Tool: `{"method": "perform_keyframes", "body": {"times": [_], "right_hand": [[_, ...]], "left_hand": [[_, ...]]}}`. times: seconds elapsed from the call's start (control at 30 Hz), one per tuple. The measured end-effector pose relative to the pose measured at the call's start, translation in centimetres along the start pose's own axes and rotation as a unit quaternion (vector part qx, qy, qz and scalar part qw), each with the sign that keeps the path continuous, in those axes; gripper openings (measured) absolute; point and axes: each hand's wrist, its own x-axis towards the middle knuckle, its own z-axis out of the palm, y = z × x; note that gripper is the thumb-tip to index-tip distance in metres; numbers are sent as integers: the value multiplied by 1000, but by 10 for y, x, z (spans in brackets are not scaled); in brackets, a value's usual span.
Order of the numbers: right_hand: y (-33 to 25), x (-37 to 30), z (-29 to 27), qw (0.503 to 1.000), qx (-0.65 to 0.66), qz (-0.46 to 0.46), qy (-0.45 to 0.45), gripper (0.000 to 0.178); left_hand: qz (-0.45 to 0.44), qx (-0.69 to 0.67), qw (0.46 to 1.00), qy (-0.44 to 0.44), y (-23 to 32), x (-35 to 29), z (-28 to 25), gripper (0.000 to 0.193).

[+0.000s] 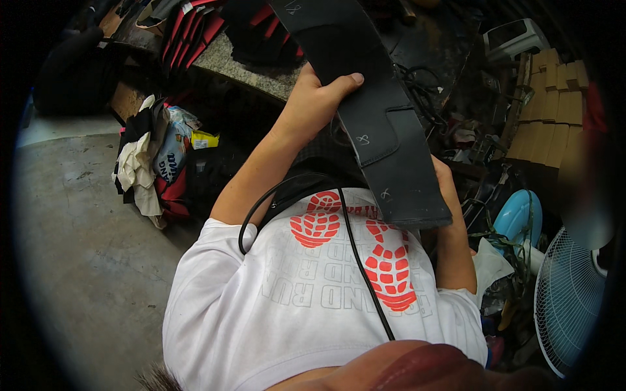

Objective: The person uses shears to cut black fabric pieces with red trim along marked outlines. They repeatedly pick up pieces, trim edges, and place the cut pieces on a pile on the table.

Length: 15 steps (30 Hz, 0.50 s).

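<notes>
A long, flat black panel [385, 124], leather-like, slants across the upper middle of the head view in front of my body. Small pale marks and a curved, tab-shaped seam show on its face. My left hand [319, 101] grips the panel's left edge, thumb lying on the face and fingers hidden underneath. Beside the panel's lower right edge, part of my right hand [442, 174] shows. Its fingers are hidden behind the panel, so their grip cannot be seen.
Black pieces with red edges [192, 36] lie on a speckled worktop [228, 62] at the far left. Cloth scraps and bags [147, 159] are heaped left of me. On the right are stacked tan blocks [548, 111], a blue round object [518, 218] and a fan [567, 300]. A black cable [365, 274] crosses my shirt.
</notes>
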Motion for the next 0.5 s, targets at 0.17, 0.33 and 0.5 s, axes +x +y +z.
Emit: {"method": "perform_keyframes", "body": {"times": [0.17,0.33,0.5], "right_hand": [[-2,3,4,996,78,35,33,29],[5,5,-2,996,75,53,-5,30],[9,7,-1,999,51,8,0,23]], "left_hand": [[-14,-2,1000,-19,-4,-12,8,39],[-62,-30,997,-24,-4,-11,3,37],[-74,-22,997,-28,-5,-12,4,38]]}}
